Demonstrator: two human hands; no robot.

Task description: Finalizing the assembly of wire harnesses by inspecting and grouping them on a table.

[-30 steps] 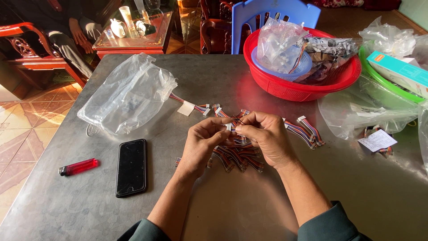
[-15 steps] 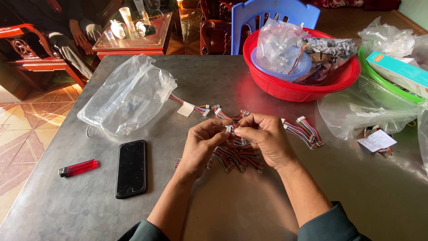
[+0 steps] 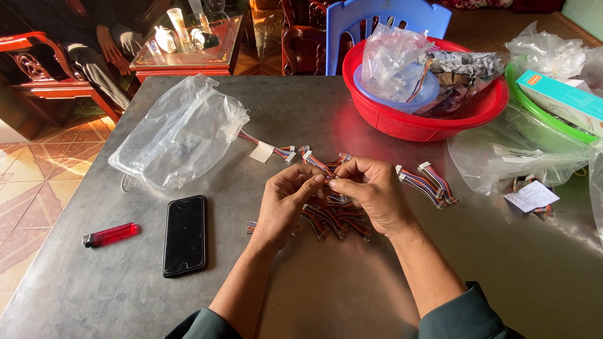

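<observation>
My left hand (image 3: pixel 286 202) and my right hand (image 3: pixel 372 191) meet over the middle of the grey metal table (image 3: pixel 326 295), fingertips pinched together on a small multicoloured wire connector (image 3: pixel 331 179). Under and between the hands lies a loose pile of similar short ribbon cables with white plugs (image 3: pixel 336 218). More of these cables lie to the right (image 3: pixel 428 183) and to the upper left (image 3: pixel 276 150) of the hands.
A crumpled clear plastic bag (image 3: pixel 179 135) lies at the left, a black phone (image 3: pixel 184 234) and a red lighter (image 3: pixel 110 235) nearer the front. A red basket (image 3: pixel 402 122) with bags stands behind, a green basket (image 3: pixel 553 119) and plastic at right. Another person sits at far left.
Both hands stay in the same place over the cable pile; only the fingers shift slightly on the connector.
</observation>
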